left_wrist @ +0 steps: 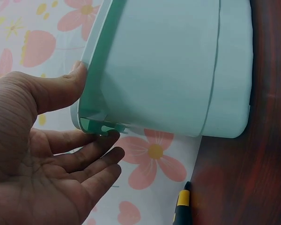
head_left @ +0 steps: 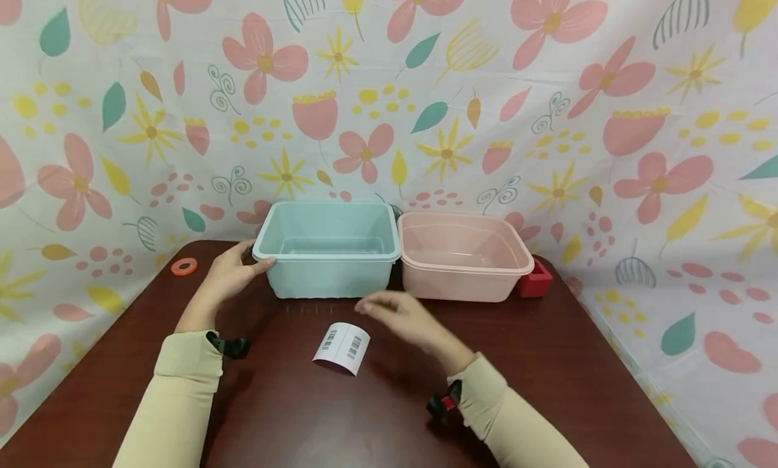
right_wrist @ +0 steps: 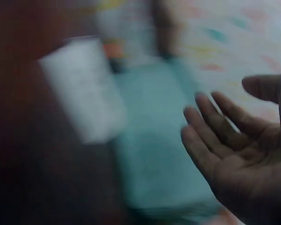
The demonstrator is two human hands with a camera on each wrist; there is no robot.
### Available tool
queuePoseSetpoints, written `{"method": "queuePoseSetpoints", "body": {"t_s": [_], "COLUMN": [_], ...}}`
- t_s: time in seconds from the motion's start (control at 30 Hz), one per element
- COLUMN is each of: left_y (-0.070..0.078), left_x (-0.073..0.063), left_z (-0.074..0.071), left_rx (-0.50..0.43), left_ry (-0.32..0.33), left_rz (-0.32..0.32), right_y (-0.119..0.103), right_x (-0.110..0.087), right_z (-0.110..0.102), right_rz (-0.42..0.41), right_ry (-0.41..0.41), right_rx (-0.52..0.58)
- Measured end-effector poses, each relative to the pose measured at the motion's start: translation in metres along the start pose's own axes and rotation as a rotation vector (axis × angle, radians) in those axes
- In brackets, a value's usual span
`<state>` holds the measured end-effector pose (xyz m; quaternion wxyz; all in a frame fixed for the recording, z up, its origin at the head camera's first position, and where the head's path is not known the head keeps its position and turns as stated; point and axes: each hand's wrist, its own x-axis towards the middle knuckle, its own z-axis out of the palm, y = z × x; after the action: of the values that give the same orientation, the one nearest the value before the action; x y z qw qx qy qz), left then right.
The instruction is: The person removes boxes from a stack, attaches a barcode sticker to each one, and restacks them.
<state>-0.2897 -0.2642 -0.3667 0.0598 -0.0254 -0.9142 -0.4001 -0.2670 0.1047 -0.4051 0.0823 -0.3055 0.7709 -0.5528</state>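
A light blue plastic tub (head_left: 331, 275) stands at the back of the table. My left hand (head_left: 234, 269) holds its left front rim corner, the thumb on the rim and the forefinger beneath, as the left wrist view shows of the tub (left_wrist: 168, 65). The other fingers of that left hand (left_wrist: 47, 150) spread below the corner. My right hand (head_left: 404, 316) hovers in front of the tubs with nothing in it. Its fingers look extended and apart in the blurred right wrist view. Just left of it lies a curved white paper label (head_left: 342, 348) with two barcodes.
A pink tub (head_left: 462, 286) stands against the blue one's right side, with a red box (head_left: 535, 280) partly behind it. An orange ring (head_left: 184, 266) lies at the far left table edge. In the left wrist view appears a dark, yellow-banded pen-like thing (left_wrist: 182, 206).
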Motion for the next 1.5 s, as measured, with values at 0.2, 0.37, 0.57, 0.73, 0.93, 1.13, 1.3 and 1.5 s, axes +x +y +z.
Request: {"method": "queuePoseSetpoints", "body": {"t_s": [0.2,0.37,0.57,0.73,0.93,1.13,1.3,1.5], "left_y": [0.002,0.005,0.003,0.000,-0.004,-0.005,-0.004,-0.006], "left_x": [0.003,0.007,0.007,0.006,0.005,0.002,0.002,0.002], "left_z": [0.002,0.003,0.004,0.004,0.005,0.004,0.003,0.001], "left_rx": [-0.019,-0.019,-0.032,-0.026,-0.019,-0.025,-0.024,-0.021], "left_ry": [0.000,0.008,0.003,0.006,0.008,0.017,0.021,0.023], "left_rz": [0.013,0.034,0.022,0.016,0.009,0.019,0.023,0.018], "right_y": [0.045,0.053,0.053,0.054,0.059,0.060,0.062,0.067], "right_x": [-0.003,-0.003,-0.006,-0.007,-0.005,-0.001,0.000,0.002], "right_z": [0.035,0.041,0.050,0.054,0.054,0.052,0.044,0.030], "right_rz": [0.099,0.084,0.047,0.059,0.058,0.105,0.084,0.043], "right_ry": [0.018,0.002,-0.029,-0.004,0.048,0.079,0.093,0.076], "right_rx": [-0.115,-0.222,-0.328,-0.191,-0.022,0.093,0.178,0.235]}}
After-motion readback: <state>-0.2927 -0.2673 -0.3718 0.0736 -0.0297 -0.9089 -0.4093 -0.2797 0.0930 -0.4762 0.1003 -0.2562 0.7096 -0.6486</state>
